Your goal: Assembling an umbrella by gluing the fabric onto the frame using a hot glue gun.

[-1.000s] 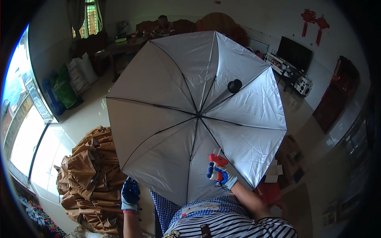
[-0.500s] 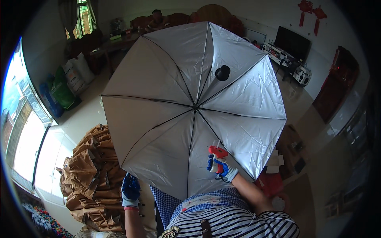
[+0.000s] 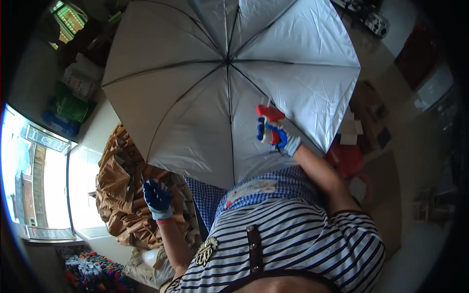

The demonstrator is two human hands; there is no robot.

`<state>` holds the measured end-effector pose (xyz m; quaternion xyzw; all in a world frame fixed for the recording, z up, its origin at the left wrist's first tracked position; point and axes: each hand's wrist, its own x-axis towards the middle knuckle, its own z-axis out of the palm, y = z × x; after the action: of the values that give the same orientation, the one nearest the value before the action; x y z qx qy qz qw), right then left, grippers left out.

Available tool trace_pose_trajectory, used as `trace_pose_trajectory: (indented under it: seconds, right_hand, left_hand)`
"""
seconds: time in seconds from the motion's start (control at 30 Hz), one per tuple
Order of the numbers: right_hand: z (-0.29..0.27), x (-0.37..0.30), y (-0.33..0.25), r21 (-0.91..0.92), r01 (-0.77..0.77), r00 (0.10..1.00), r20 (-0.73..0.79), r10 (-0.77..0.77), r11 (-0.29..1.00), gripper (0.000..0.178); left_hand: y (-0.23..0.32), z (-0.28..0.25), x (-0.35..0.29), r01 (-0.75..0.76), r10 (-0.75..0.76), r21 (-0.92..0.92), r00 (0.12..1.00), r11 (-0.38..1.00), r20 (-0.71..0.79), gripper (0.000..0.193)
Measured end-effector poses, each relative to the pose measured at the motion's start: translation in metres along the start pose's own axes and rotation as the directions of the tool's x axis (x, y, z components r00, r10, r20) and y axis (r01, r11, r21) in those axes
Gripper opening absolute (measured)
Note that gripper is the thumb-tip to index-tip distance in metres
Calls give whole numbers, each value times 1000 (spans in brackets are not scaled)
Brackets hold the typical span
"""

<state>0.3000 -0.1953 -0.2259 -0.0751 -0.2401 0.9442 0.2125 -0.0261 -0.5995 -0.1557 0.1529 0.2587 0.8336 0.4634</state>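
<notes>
A large opened umbrella (image 3: 190,112) fills the middle, its silver inner side toward me and its dark ribs meeting at a central hub. In a white and blue glove, my right hand (image 3: 276,136) is closed around a red tagging gun (image 3: 269,113). The gun has clear prongs at its top and is in front of the lower right panels. My left hand (image 3: 158,198), also gloved, is off the lower left rim of the umbrella, fingers slightly bent and apart, with nothing visible in them. Behind it lies a pile of brown folded umbrellas (image 3: 124,195).
A blue checked apron (image 3: 288,185) covers my lap, against the umbrella's lower edge. At the right are a red object (image 3: 346,160) and an opened carton (image 3: 349,131). Filled sacks (image 3: 73,102) stand at the far left by a bright doorway. Colourful material (image 3: 97,266) lies lower left.
The view has tipped down, so the umbrella sits higher and its black handle is out of sight. My left hand has come away from the umbrella's rim; my right still grips the tagging gun.
</notes>
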Motion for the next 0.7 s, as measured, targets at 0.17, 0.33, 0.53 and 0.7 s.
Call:
trace_pose_trajectory:
  seconds: [0.17,0.33,0.53,0.7]
  right_hand:
    - [-22,2,-8,-6,-31,998,54,31,1000,34]
    - [-15,3,-40,-83,3,999,33,-1,997,37]
    - [-21,2,-87,-168,59,987,-135,-82,984,38]
    - [-33,14,-113,-242,154,960,-192,-203,958,35]
  left_hand:
    - [-53,75,43,195,-198,222,980,955,-8,31]
    - [-139,166,138,152,-316,938,948,310,-49,26]
    - [-247,133,231,-226,-67,817,972,-530,225,29]
    - [-271,129,262,-35,16,806,998,-590,55,33]
